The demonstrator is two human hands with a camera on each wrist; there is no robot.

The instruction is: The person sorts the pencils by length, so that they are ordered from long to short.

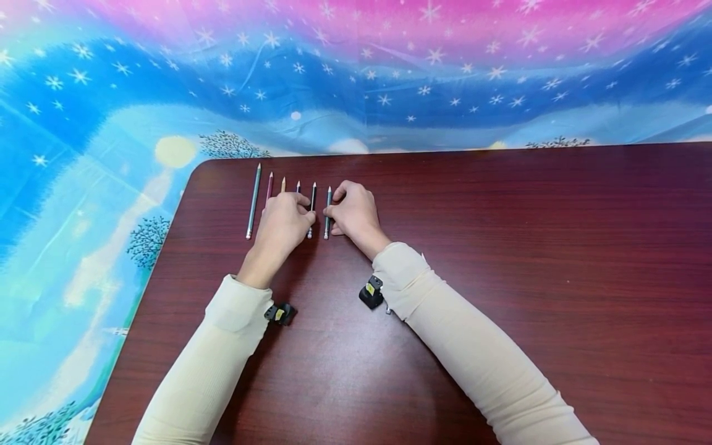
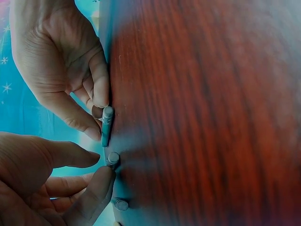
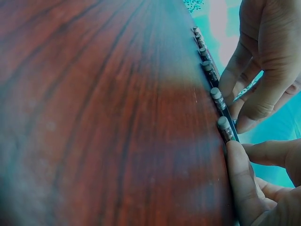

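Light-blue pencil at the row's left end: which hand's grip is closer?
Left. The left grip is right of that light-blue pencil; the right grip is farther right, at the rightmost pencil.

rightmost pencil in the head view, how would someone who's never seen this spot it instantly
On the dark red table, near its rounded far-left corner, six pencils lie in a row. Follow it right to the last, a teal pencil, the only one pinched by the right hand.
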